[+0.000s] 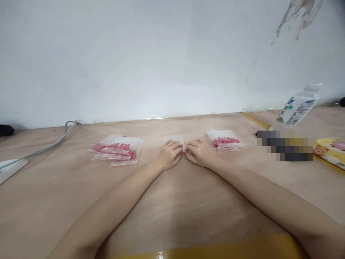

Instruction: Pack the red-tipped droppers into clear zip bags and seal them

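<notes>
Both of my hands rest on the wooden table [172, 201], fingertips meeting at its middle. My left hand [169, 154] and my right hand [198, 153] each pinch the near edge of a small clear plastic zip bag [175, 139] that lies flat between them. Whether anything is in that bag cannot be made out. To the left lies a loose pile of clear bags with red pieces inside [117, 150]. Another small stack of bags with red pieces [225, 140] sits just right of my right hand.
A white plastic bottle [298, 108] leans at the far right, with a yellow packet [330, 151] near it. A grey cable [54, 142] runs to a white block at the left edge. A white wall stands behind the table.
</notes>
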### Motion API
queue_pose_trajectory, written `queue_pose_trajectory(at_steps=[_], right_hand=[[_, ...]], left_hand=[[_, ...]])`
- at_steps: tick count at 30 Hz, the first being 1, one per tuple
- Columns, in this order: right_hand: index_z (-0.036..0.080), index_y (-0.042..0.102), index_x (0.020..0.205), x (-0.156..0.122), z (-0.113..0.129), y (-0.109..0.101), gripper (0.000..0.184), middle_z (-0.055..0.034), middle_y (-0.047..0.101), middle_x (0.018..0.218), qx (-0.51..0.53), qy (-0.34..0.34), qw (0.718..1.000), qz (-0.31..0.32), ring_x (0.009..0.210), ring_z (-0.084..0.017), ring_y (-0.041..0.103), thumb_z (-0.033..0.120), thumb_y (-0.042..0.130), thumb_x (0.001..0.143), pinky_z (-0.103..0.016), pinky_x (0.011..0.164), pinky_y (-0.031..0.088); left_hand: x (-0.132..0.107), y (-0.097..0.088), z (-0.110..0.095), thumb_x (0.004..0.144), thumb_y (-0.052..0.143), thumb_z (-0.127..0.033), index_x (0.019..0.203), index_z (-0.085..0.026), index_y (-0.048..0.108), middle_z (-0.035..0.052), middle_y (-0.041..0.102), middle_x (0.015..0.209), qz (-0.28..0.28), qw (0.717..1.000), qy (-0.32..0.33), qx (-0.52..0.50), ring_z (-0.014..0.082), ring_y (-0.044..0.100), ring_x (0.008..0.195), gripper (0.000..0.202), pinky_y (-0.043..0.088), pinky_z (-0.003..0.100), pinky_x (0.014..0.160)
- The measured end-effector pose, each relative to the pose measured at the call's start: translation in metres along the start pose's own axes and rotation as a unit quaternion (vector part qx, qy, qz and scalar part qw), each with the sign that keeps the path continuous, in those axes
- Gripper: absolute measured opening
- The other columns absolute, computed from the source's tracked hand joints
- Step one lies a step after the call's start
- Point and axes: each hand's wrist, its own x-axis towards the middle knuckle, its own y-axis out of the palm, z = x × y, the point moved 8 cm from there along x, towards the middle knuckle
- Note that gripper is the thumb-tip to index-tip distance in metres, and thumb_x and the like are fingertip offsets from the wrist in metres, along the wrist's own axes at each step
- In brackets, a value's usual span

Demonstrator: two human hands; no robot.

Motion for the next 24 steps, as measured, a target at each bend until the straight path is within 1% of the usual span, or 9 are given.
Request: queue_pose_trajectory(at_steps=[2, 6, 10, 18, 21, 24], right_hand=[[0.016, 0.058, 0.073, 0.000, -0.001, 0.000, 0.010, -0.0045, 0.063, 0.074, 0.011, 0.002, 1.000, 0.000, 0.071, -0.015, 0.056, 0.022, 0.052, 0.079, -0.028, 0.070, 0.035], [0.015, 0.058, 0.075, -0.001, 0.001, 0.001, 0.011, -0.0056, 0.062, 0.075, 0.034, -0.020, 0.999, 0.000, 0.073, -0.016, 0.056, 0.020, 0.050, 0.080, -0.028, 0.068, 0.037], [0.015, 0.059, 0.077, 0.000, 0.003, 0.000, 0.014, -0.0063, 0.062, 0.077, 0.026, -0.026, 0.999, -0.003, 0.074, -0.016, 0.055, 0.021, 0.048, 0.083, -0.028, 0.068, 0.037], [0.015, 0.060, 0.074, 0.002, 0.010, -0.001, 0.023, -0.0056, 0.062, 0.073, -0.035, -0.054, 0.998, -0.006, 0.072, -0.015, 0.052, 0.022, 0.043, 0.087, -0.030, 0.066, 0.032], [0.015, 0.060, 0.073, 0.002, 0.011, -0.001, 0.024, -0.0054, 0.062, 0.072, -0.040, -0.054, 0.998, -0.004, 0.071, -0.015, 0.052, 0.023, 0.042, 0.088, -0.030, 0.067, 0.030], [0.015, 0.060, 0.077, 0.003, 0.009, -0.002, 0.022, -0.0055, 0.063, 0.076, -0.034, -0.041, 0.999, -0.004, 0.073, -0.015, 0.053, 0.023, 0.043, 0.088, -0.031, 0.069, 0.029]], left_hand=[[0.003, 0.002, -0.002, 0.082, 0.049, -0.015, 0.079, -0.016, 0.061, 0.0053, 0.066, 0.089, -0.008, 1.000, 0.011, 0.006, 0.0193, 0.057, 0.087, 0.013, 0.044, 0.034, 0.079], [0.004, 0.001, -0.006, 0.081, 0.047, -0.013, 0.077, -0.015, 0.061, 0.0047, 0.066, 0.084, -0.013, 0.999, 0.043, 0.023, 0.0182, 0.058, 0.083, 0.014, 0.045, 0.033, 0.076], [0.004, 0.001, -0.010, 0.081, 0.047, -0.012, 0.077, -0.014, 0.061, 0.0045, 0.067, 0.084, -0.013, 0.997, 0.065, 0.036, 0.0183, 0.059, 0.082, 0.014, 0.045, 0.032, 0.076], [0.005, 0.002, -0.010, 0.080, 0.047, -0.010, 0.076, -0.014, 0.060, 0.0045, 0.066, 0.083, -0.003, 0.996, 0.075, 0.045, 0.0186, 0.058, 0.085, 0.014, 0.044, 0.032, 0.077], [0.005, 0.002, -0.009, 0.081, 0.047, -0.011, 0.076, -0.014, 0.059, 0.0048, 0.066, 0.083, 0.002, 0.996, 0.076, 0.040, 0.0184, 0.058, 0.086, 0.013, 0.044, 0.031, 0.076], [0.004, -0.001, -0.007, 0.082, 0.047, -0.012, 0.079, -0.015, 0.059, 0.0047, 0.066, 0.086, -0.004, 0.997, 0.064, 0.033, 0.0180, 0.058, 0.087, 0.012, 0.044, 0.031, 0.077]])
